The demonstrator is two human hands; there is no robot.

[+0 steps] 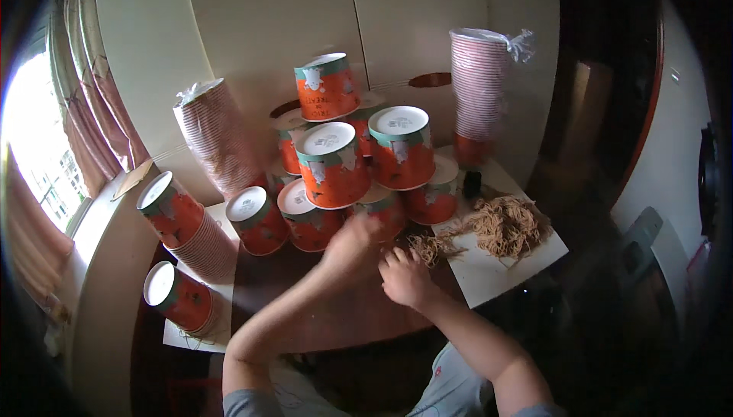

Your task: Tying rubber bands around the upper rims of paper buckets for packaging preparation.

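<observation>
Several orange paper buckets with green bands and white bases stand upside down in a stacked pile; one bucket (334, 165) is in its middle tier and another (327, 88) on top. My left hand (355, 240) is in front of the lowest tier, close to a bucket (384, 214). It is smeared by motion, so its fingers and anything in them cannot be made out. My right hand (405, 276) is low over the table, palm down, its fingers slightly apart. Beside it lies a small bunch of brown strings (433, 249).
A larger heap of brown strings (511, 226) lies on a white board (496, 276) at the right. Tall wrapped bucket stacks stand at back left (217, 138) and back right (479, 85). More buckets (179, 295) stand at the left, near the window curtain (95, 88).
</observation>
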